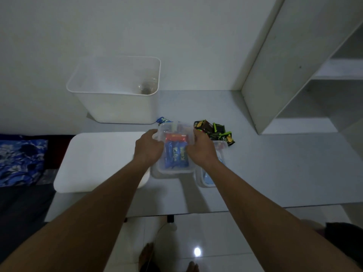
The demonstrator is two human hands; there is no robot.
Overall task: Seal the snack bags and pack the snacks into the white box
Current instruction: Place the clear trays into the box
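A clear plastic container sits mid-table with blue snack packets and a red packet inside. My left hand grips its left side and my right hand grips its right side. The open white box stands behind it at the back left, with a small clear object in its far right corner. A pile of black-and-green snack packets lies just right of the container. One blue packet lies between the box and the container.
A white lid lies flat to the left. A second clear container with something blue sits under my right wrist. A white shelf unit stands at the right. A blue patterned cloth lies beyond the table's left edge.
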